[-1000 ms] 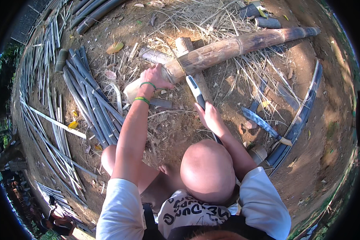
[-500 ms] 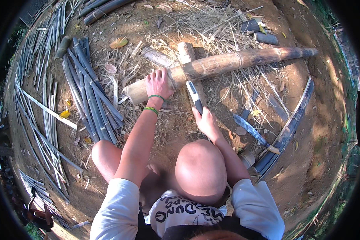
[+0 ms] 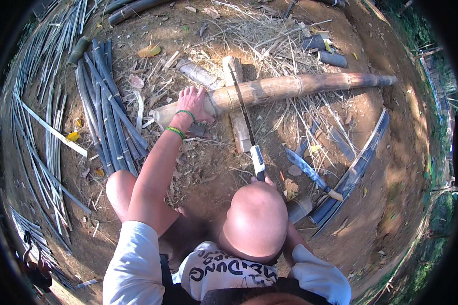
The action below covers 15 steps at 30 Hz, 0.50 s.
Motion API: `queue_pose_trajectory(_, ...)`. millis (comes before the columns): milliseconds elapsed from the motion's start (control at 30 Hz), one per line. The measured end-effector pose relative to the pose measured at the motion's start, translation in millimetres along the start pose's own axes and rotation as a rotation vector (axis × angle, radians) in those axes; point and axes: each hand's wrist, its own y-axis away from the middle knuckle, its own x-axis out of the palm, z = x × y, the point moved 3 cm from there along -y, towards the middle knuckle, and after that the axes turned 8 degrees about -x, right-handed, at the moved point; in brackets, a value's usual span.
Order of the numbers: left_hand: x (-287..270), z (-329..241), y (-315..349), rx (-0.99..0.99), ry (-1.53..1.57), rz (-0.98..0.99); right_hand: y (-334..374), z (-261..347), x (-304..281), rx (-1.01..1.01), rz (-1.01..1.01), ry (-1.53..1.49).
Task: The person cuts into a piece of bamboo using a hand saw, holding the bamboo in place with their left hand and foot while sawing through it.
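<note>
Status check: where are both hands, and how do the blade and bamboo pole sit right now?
Left hand pressed on bamboo pole. Right hand mostly hidden behind knee, gripping long knife, blade across pole over wooden block. Spare knife lies right.

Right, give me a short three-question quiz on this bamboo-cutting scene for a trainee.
1. True or false: the left hand rests on the bamboo pole.
2. The long knife lies: A) across the pole, B) in the stack of split strips, C) beside the spare knife.
3. What lies crosswise under the pole?

Key: 1 true. 2 A. 3 A wooden block. The spare knife lies on the ground to the right; the right hand is mostly hidden behind the knee.
</note>
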Motion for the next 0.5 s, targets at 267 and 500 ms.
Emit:
queue_pose_trajectory(267, 17, 1, 10, 0.025, 0.032, -0.055, -107, 38, -23, -0.51, -0.368, -0.005)
queue_pose_trajectory(500, 17, -10, 19, 0.009, 0.094, -0.103, -235, 79, -49, -0.38, -0.499, -0.264)
